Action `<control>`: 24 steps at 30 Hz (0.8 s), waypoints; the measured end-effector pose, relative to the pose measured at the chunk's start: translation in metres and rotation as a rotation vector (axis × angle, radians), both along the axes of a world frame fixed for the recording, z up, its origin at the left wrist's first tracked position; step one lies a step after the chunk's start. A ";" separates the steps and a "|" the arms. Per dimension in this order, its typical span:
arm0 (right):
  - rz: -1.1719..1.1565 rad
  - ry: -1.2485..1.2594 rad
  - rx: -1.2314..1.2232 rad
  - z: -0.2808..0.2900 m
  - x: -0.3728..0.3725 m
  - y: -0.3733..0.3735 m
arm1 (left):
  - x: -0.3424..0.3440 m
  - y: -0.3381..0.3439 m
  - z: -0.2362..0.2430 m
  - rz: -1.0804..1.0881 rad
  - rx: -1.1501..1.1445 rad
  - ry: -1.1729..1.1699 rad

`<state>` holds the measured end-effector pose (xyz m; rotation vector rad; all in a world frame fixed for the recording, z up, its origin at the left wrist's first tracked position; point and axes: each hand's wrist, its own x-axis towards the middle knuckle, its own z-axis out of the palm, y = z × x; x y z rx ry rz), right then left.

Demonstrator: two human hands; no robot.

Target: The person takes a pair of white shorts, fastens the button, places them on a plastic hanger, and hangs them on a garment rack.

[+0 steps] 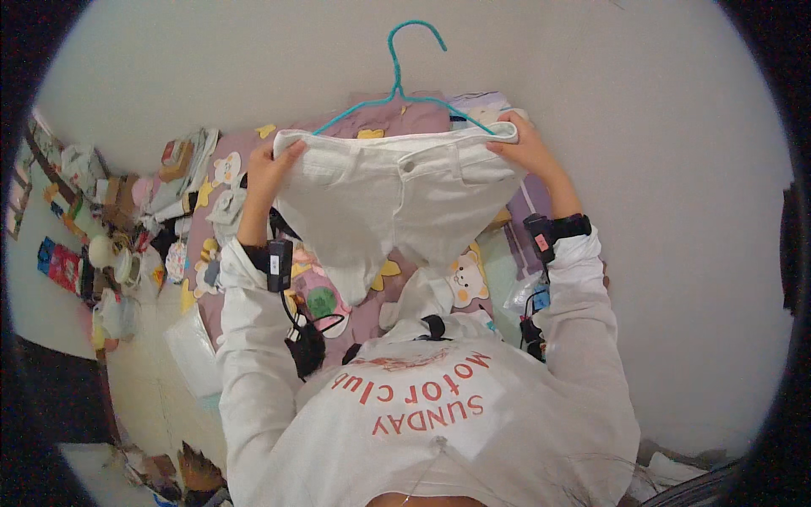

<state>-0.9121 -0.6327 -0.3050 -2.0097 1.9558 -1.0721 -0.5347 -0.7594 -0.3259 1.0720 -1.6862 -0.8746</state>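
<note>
White pants: our left hand and right hand pinch them, hanger between; box farther left, contents unclear

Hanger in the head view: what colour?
Teal. The hanger shows best in the head view, its hook against the pale wall.

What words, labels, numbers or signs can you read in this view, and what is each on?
White shirt: curved red lettering, upside down in this view; wording not copied.
Left wrist's black device: pale label, too small to read.
Right wrist's black device: reddish label, too small to read.
White garment in both hands: no readable text.
</note>
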 end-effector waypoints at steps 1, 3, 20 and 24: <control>0.007 -0.046 0.079 0.003 0.002 0.001 | 0.001 0.000 -0.002 -0.014 0.023 -0.005; 0.017 -0.091 0.167 0.000 0.007 -0.001 | 0.011 -0.006 -0.015 -0.021 0.057 -0.061; -0.351 -0.417 0.363 -0.088 0.041 0.137 | -0.048 -0.012 -0.131 -0.551 0.371 -0.091; -0.513 -0.408 0.451 -0.128 0.047 0.201 | -0.097 0.003 -0.163 -0.667 0.323 -0.354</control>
